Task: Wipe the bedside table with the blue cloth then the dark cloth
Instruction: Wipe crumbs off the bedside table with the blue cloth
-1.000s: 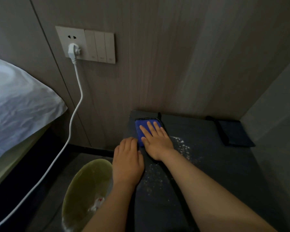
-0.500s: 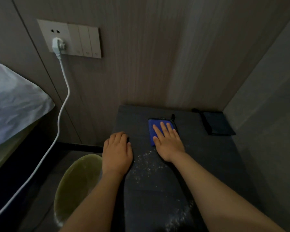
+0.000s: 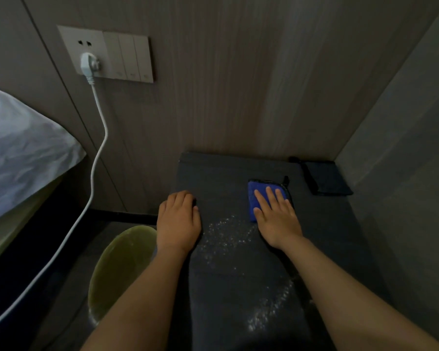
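The dark bedside table fills the middle of the head view, with white powder scattered between my hands and more near the front. My right hand lies flat, palm down, pressing the folded blue cloth onto the tabletop, its fingers covering the cloth's near part. My left hand rests at the table's left edge with its fingers curled over the edge, holding nothing. The folded dark cloth lies at the back right corner, untouched.
A yellow-green bin stands on the floor left of the table. A white cable hangs from the wall socket. A bed with a white pillow is at the left. Walls close the table's back and right.
My right hand has slid the blue cloth rightward across the table, from the back left corner toward the middle right. My left hand has stayed at the left edge.
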A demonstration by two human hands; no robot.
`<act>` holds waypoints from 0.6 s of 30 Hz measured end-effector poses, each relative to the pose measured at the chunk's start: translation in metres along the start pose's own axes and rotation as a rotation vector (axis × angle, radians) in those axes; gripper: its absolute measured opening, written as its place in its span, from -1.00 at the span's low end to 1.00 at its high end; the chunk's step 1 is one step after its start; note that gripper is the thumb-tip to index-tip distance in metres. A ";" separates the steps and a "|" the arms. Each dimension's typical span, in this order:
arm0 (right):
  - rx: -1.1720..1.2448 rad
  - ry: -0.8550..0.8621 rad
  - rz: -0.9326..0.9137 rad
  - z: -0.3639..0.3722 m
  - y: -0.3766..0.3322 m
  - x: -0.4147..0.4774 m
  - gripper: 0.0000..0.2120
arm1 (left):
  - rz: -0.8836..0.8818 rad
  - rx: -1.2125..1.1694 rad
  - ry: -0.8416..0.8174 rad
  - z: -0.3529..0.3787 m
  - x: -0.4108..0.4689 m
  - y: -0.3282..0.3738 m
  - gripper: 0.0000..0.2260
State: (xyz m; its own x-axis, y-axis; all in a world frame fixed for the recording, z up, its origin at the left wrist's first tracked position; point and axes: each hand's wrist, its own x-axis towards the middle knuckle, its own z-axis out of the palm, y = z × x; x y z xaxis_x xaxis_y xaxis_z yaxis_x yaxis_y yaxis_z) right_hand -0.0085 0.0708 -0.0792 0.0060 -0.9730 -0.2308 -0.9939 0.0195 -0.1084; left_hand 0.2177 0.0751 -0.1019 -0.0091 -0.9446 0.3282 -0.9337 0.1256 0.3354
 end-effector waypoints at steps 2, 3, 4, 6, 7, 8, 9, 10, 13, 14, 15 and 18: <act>0.001 -0.009 0.024 -0.001 0.008 -0.006 -0.49 | 0.002 -0.002 -0.015 -0.001 0.000 0.001 -0.66; 0.004 -0.010 0.036 -0.001 0.012 -0.008 -0.49 | -0.001 -0.002 -0.019 -0.002 0.000 0.000 -0.67; 0.007 -0.011 0.048 0.000 0.016 -0.011 -0.49 | -0.003 -0.002 -0.023 -0.002 0.000 0.001 -0.69; 0.010 -0.008 0.068 0.000 0.024 -0.016 -0.49 | -0.005 -0.002 -0.026 -0.002 0.000 0.001 -0.70; 0.010 -0.007 0.076 0.000 0.028 -0.018 -0.49 | -0.005 -0.003 -0.025 -0.002 0.000 0.001 -0.70; 0.011 -0.007 0.082 0.000 0.032 -0.020 -0.49 | -0.007 -0.003 -0.024 -0.002 0.000 0.000 -0.70; 0.013 -0.008 0.090 0.000 0.036 -0.022 -0.49 | -0.008 -0.003 -0.025 -0.002 0.000 0.000 -0.70; 0.015 -0.009 0.099 0.000 0.040 -0.024 -0.49 | -0.009 -0.002 -0.027 -0.002 0.000 0.001 -0.69; 0.006 0.000 0.133 0.001 0.055 -0.029 -0.49 | -0.010 -0.001 -0.028 -0.002 0.000 0.001 -0.69; 0.004 0.004 0.145 0.001 0.061 -0.031 -0.49 | -0.007 -0.006 -0.024 -0.002 0.000 0.001 -0.70; 0.003 0.006 0.159 0.001 0.067 -0.033 -0.49 | -0.003 -0.010 -0.022 -0.002 -0.001 0.001 -0.71; 0.004 0.010 0.202 0.001 0.087 -0.036 -0.49 | -0.002 -0.012 -0.021 -0.003 -0.001 0.001 -0.72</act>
State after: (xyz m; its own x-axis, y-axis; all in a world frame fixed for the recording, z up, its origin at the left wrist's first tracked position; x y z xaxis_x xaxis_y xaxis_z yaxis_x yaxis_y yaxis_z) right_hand -0.0947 0.1072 -0.0808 -0.1944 -0.9514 -0.2388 -0.9744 0.2154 -0.0649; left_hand 0.2178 0.0770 -0.0993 -0.0151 -0.9510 0.3090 -0.9291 0.1275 0.3470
